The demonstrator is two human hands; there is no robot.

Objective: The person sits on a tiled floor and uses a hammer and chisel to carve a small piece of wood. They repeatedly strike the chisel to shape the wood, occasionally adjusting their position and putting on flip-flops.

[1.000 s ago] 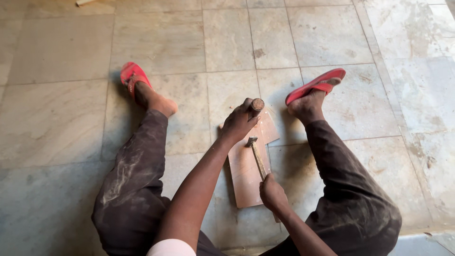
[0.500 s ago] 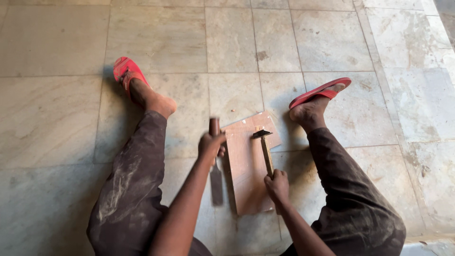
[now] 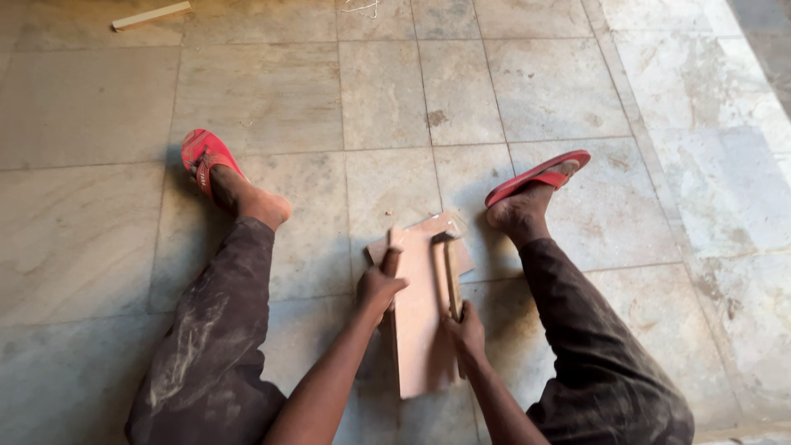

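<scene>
I sit on a tiled floor with my legs spread. A flat wooden board (image 3: 422,330) lies between them. My left hand (image 3: 377,288) grips a wooden-handled tool, likely a chisel (image 3: 392,254), held upright at the board's left edge. My right hand (image 3: 466,330) grips the wooden handle of a hammer (image 3: 451,272), whose metal head rests over the board's far end.
My feet wear red sandals, one at the left (image 3: 204,156) and one at the right (image 3: 540,175). A thin strip of wood (image 3: 151,16) lies on the floor at the far left. Pale stone tiles (image 3: 527,82) stretch all around.
My left hand came back from the board's far end to its left edge, standing the chisel upright. The hammer stayed over the board, shifting slightly.
</scene>
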